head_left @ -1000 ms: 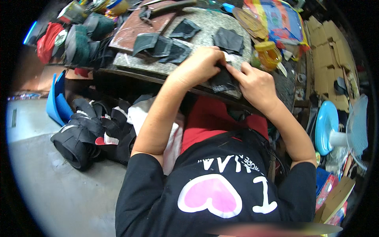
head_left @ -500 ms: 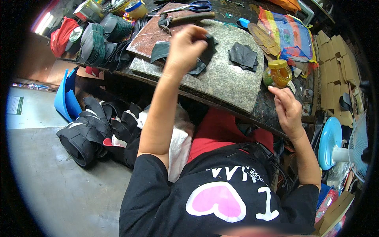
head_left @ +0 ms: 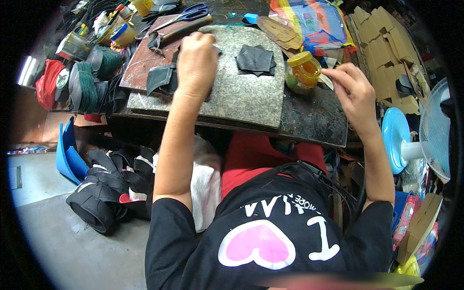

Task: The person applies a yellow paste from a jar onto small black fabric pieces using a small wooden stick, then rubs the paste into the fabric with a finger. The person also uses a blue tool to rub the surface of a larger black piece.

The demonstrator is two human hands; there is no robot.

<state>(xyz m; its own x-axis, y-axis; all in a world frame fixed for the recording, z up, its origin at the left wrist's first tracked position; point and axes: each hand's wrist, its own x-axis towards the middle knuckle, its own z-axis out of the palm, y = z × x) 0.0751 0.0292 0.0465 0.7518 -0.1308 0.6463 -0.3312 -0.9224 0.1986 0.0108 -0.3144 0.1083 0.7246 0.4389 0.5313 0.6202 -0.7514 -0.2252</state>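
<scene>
My left hand is closed above the stone slab, its fingers curled in and mostly hidden behind the knuckles. Under and beside it lie dark pieces of leather-like material; whether the fingers grip one I cannot make out. A small stack of similar black pieces rests farther right on the grey slab. My right hand hovers just right of a glass jar with amber contents and a yellow lid. Thumb and index finger there are pinched together, and anything between them is too small to name.
Behind the left hand lie a hammer and blue-handled scissors. Green cord spools crowd the left. Brown sole-shaped pieces and a colourful mesh bag sit at the back. A fan stands right.
The whole view has shifted, so the bench appears farther left. My left hand has moved left over the dark pieces, while my right hand stays beside the jar, now slightly farther from the bench edge.
</scene>
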